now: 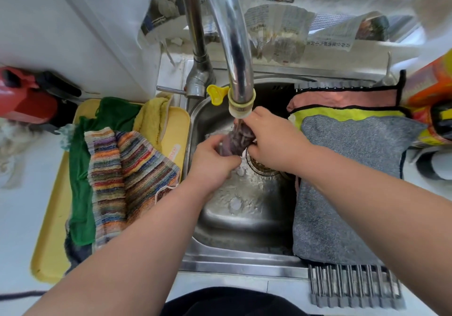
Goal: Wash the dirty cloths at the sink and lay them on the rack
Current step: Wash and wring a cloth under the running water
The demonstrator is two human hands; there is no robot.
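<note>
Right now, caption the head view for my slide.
Left hand and right hand hold a purple cloth under the faucet.

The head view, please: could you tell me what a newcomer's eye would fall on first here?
First, at centre, the left hand and right hand grip a bunched purple cloth under the tap, in its stream, over the sink. Next, the bright striped cloth on the yellow tray at left. At right, a grey cloth lies spread on the rack.
</note>
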